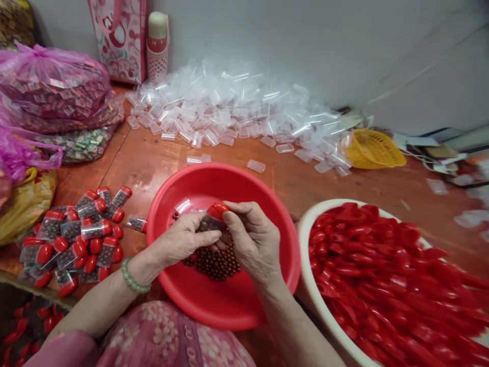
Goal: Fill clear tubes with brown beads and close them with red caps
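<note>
Over a red basin [280, 224], my left hand [185, 237] grips a small clear plastic container [208, 223] with dark beads inside. My right hand [254, 237] pinches the red cap [217, 209] at that container's upper end, thumb and fingers closed round it. The cap sits on or against the container's mouth; whether it is fully pressed on I cannot tell. Beneath both hands, loose brown beads [217, 265] lie heaped in the basin, along with a clear empty container [183, 205].
Capped bead-filled containers [91, 229] are piled at left. A white tub [305, 239] of red caps stands at right. Empty clear containers [229, 112] spread along the wall, beside a yellow basket [376, 148]. Purple bags [53, 86], a tote bag [118, 41] and a bottle [157, 48] stand behind.
</note>
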### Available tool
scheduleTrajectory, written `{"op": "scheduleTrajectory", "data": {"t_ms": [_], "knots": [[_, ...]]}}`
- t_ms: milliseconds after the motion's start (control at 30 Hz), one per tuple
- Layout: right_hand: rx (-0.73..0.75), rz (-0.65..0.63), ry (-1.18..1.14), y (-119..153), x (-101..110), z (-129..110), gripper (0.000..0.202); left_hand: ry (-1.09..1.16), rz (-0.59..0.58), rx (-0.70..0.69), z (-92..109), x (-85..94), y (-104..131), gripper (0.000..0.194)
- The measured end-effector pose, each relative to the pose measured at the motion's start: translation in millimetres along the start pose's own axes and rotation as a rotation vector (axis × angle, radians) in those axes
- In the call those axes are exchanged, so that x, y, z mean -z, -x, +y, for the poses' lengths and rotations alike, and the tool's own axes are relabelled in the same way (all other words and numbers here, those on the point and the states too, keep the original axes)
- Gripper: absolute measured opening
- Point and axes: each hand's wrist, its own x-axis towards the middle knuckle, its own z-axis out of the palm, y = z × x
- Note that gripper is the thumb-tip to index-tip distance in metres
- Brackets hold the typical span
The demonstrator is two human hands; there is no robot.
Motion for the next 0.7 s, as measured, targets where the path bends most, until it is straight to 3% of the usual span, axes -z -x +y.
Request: {"op": "scheduleTrajectory", "data": {"t_ms": [133,333,533,700], "knots": [[0.115,0.003,0.149,-1.2,6.6,1.4,0.009,-0.071,-0.001,0.001,1.1,3.3,0.9,0.029],[0.249,-0.205,0.170,-5.9,17.6,6.5,0.020,-0.187,-0.062,-0.008,2.8,5.0,2.9,0.021],[0.174,-0.154,0.054,-2.8,15.3,12.0,0.018,-0.174,-0.065,0.014,3.0,4.6,1.8,0.020],[0.338,-0.233,0.210,-2.1,19.3,11.8,0.025,-0.136,-0.067,0.034,2.3,3.7,1.8,0.028]]}}
